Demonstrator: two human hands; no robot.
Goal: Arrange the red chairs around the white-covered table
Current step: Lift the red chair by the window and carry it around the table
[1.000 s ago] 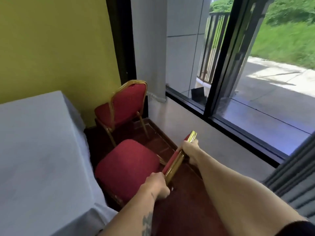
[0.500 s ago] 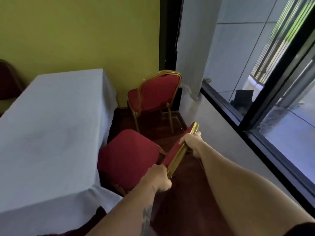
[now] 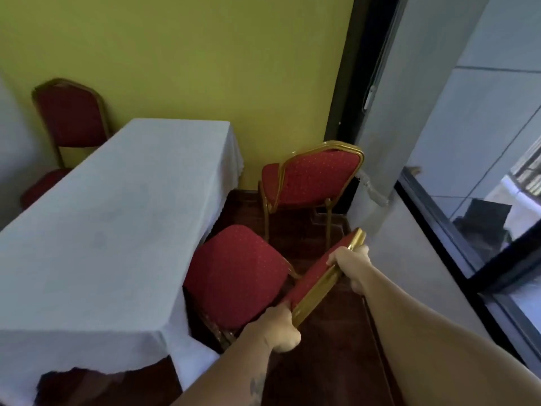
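The red chair (image 3: 234,276) nearest the camera sits at the long side of the white-covered desk (image 3: 96,230), its padded seat tucked partly under the hanging edge of the cloth and its gold-framed backrest pointing toward the person. Both hands grip the top rail of that backrest: the left hand (image 3: 278,329) is wrapped around the near end of the rail with its fingers closed tight over the red padding and gold tube, and the right hand (image 3: 351,263) is clamped around the far end, fingers curled over the front of the rail and thumb behind. The two bare forearms reach in from the bottom edge, the left one showing a small dark tattoo. Dark wooden floor (image 3: 336,361) shows beneath the chair and between the arms. Just beyond the held chair a second red chair (image 3: 313,180) stands in the corner near the short end of the desk, turned at an angle, apart from both the cloth and the held chair. To the right runs a dark-framed window (image 3: 483,230) above a low grey wall. On the far side of the desk a third red chair (image 3: 70,115) stands against the yellow-green wall (image 3: 190,54), its seat partly hidden behind the cloth
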